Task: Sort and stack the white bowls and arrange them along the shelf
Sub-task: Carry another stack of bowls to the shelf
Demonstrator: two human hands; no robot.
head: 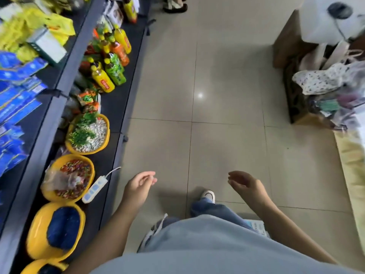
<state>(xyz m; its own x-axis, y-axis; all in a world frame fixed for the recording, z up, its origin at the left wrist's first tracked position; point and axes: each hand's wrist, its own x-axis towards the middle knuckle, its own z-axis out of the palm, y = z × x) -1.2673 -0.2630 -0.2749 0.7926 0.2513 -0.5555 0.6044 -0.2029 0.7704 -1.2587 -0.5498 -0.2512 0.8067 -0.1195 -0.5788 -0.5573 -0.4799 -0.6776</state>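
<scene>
Tiled floor [227, 76] | left hand [138, 187] grip loose, empty | right hand [245, 184] grip loose, empty

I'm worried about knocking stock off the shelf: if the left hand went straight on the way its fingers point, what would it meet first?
Probably the right hand: the left hand has loosely curled fingers pointing rightward, away from the shelf, with only bare floor tiles between. Relative depth is unclear.

The yellow packets [39, 26] smear into blur, and the bottle labels [104, 84] cannot be read. The left edge cuts the blue packets [13, 95], the bottom edge the lowest yellow tub [42, 266], the top edge another person's feet [175, 5]. The fingertips of the left hand [138, 187] are soft with blur
</scene>
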